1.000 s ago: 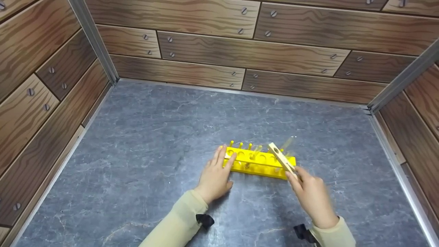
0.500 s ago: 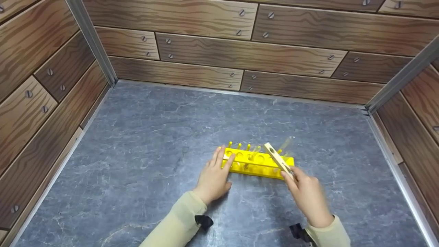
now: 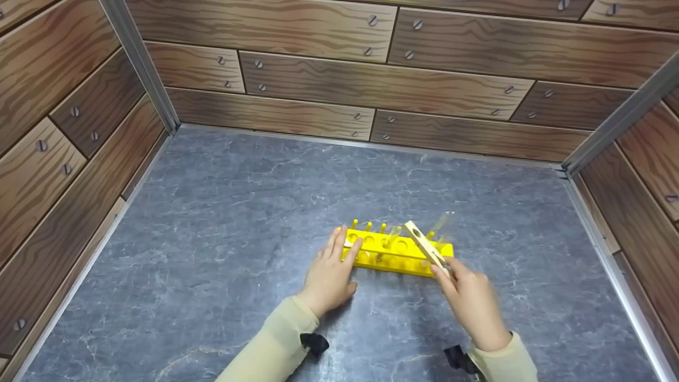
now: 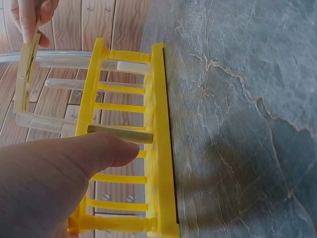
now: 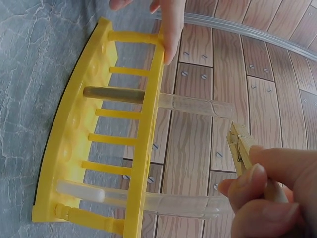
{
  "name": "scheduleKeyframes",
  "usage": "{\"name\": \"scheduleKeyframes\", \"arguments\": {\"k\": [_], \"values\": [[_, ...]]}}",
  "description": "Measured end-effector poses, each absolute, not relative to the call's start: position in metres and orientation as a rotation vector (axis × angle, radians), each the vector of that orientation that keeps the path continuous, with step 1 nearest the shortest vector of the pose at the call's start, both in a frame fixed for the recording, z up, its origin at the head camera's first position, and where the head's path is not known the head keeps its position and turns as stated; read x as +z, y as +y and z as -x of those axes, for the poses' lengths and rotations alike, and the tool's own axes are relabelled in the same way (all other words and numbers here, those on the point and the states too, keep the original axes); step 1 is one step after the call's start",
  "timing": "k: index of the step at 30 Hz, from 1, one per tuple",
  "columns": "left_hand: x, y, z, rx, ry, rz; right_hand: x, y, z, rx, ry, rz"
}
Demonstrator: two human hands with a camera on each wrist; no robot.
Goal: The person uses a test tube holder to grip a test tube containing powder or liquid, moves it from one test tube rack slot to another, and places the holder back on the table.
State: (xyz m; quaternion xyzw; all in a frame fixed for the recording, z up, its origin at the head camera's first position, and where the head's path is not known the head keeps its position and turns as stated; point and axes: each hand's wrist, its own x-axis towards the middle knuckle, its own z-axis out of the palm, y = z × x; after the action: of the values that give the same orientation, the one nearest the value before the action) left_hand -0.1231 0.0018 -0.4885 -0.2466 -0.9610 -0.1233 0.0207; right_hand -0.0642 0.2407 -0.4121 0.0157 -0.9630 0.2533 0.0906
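A yellow test tube rack (image 3: 371,241) stands on the grey surface. My left hand (image 3: 328,278) rests its fingers on the rack's left end; in the left wrist view its thumb (image 4: 111,153) lies in front of the rack. My right hand (image 3: 477,302) pinches a wooden test tube clamp (image 3: 426,244), tilted above the rack. In the right wrist view, the clamp's tip is close to the mouth of an upright test tube (image 5: 195,105) with brownish contents. Another tube (image 5: 173,202) at the rack's right end holds something white. A third clear tube (image 4: 64,83) shows behind them.
Yellow pegs (image 3: 369,226) stick up along the rack's back edge. Wood-patterned walls (image 3: 318,79) close off the back and both sides of the marbled grey table surface (image 3: 238,212). Both sleeves carry black wrist straps (image 3: 315,344).
My right hand and the clamp have moved slightly left along the rack. The left hand keeps its place on the rack, and the whole head view has shifted a little.
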Motion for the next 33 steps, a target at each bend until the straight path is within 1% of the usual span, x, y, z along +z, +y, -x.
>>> {"name": "scheduleKeyframes", "arguments": {"k": [33], "values": [[-0.4905, 0.0021, 0.1233, -0.374, -2.935, 0.766, -0.4117, 0.2331, 0.0657, 0.782, -2.811, -0.097]]}}
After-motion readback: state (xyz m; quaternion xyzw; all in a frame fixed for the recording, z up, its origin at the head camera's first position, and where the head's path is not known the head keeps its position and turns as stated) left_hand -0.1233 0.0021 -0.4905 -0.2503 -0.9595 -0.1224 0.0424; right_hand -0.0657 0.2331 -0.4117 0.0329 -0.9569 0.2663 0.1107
